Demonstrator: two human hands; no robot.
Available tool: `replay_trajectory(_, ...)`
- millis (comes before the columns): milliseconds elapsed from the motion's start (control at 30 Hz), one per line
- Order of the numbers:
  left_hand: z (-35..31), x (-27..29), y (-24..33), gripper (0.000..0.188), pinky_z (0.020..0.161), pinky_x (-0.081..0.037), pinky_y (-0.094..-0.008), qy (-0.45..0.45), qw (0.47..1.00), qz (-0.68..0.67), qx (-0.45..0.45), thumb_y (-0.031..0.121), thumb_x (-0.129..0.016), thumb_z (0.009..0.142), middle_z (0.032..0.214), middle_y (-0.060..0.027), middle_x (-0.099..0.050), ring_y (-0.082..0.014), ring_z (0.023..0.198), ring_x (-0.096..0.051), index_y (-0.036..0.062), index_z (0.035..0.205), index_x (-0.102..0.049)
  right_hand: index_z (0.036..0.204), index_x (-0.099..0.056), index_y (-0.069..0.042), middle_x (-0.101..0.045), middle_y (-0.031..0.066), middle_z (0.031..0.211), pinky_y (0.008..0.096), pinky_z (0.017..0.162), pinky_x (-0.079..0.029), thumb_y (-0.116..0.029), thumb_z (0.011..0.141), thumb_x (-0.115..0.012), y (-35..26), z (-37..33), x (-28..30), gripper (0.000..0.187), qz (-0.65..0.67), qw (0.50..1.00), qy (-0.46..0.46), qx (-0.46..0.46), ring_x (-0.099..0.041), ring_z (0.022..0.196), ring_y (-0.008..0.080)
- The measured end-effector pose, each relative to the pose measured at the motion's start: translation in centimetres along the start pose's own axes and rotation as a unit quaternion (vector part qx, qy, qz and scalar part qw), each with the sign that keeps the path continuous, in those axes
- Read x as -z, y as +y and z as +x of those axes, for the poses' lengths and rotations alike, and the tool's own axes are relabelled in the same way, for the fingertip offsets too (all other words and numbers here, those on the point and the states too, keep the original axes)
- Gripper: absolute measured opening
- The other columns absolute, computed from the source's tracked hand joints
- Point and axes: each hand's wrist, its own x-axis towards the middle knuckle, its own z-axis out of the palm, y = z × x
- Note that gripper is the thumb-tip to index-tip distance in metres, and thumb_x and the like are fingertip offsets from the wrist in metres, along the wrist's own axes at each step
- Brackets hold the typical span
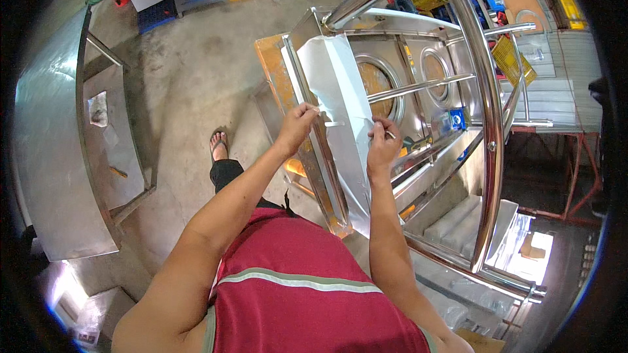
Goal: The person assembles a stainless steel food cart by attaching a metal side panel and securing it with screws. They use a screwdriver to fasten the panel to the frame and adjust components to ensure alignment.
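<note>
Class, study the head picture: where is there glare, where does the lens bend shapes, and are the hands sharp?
Head view: bright glints streak the polished tube; head view: the large metal panel bows near the dark rim; head view: the left hand and right hand look fairly sharp.

Light is fairly bright and even over the concrete floor (190,39), with soft-edged shadows. White glare washes out patches at lower left and lower right. Polished tubes (485,85) carry bright streaks; the folded white sheet (327,68) is pale but clear. A black, blue-fringed border swallows the corners, and straight edges bow near it.
</note>
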Motion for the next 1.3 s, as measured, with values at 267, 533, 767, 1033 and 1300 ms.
replay_trajectory(267,-0.5,-1.3,-1.6,0.054,0.064,-0.041,-0.0326,0.023,0.991,0.073,0.108,0.055,-0.053,0.103,0.079,-0.0044,-0.058,-0.0141,0.072,-0.051,0.0022,0.093,-0.064,0.105,-0.074,0.0,-0.07,0.0076,0.085,0.0308,0.068,-0.049,-0.011,0.097,-0.058,0.8,0.0,-0.2,0.02,0.008,1.0,0.011,0.008,-0.063,0.071,0.0142)
replay_trajectory(533,3.5,-0.6,4.3,0.038,0.044,-0.032,-0.032,-0.045,0.989,0.066,0.122,0.038,-0.063,0.098,0.059,-0.0012,-0.053,-0.0129,0.047,-0.046,0.0051,0.079,-0.063,0.106,-0.073,0.002,-0.07,0.006,0.087,0.0303,0.07,-0.05,-0.011,0.098,-0.057,0.7,-0.1,-0.2,0.021,0.026,1.0,0.014,0.0,-0.062,0.073,0.0139)
replay_trajectory(767,4.5,-1.3,9.3,0.031,0.038,-0.024,-0.0271,-0.086,0.965,0.064,0.241,0.034,-0.058,0.099,0.056,0.0075,-0.043,-0.0075,0.042,-0.034,0.0164,0.074,-0.055,0.107,-0.072,0.002,-0.069,0.0065,0.087,0.03,0.07,-0.049,-0.01,0.099,-0.057,0.6,-0.3,0.0,0.022,0.038,0.999,-0.004,-0.02,-0.061,0.073,0.0138)
replay_trajectory(1033,-0.8,2.0,7.1,0.04,0.051,-0.031,-0.0288,0.067,0.997,-0.017,0.033,0.051,-0.052,0.103,0.066,0.0049,-0.048,-0.0078,0.054,-0.041,0.0133,0.094,-0.059,0.111,-0.068,-0.003,-0.063,0.003,0.076,0.0236,0.046,-0.031,-0.009,0.102,-0.055,1.4,3.0,1.5,0.017,0.254,0.953,-0.026,-0.164,-0.046,0.054,0.0055)
replay_trajectory(1300,-3.9,-1.4,-3.6,0.048,0.096,-0.05,-0.0421,-0.037,0.956,0.29,-0.012,0.043,-0.063,0.1,0.107,-0.0206,-0.07,-0.0322,0.104,-0.066,-0.0005,0.12,-0.062,0.114,-0.073,-0.007,-0.073,0.0054,0.084,0.0286,0.056,-0.053,-0.024,0.097,-0.064,8.0,12.1,-3.1,0.026,0.068,0.85,-0.284,-0.438,-0.068,0.066,0.0135)
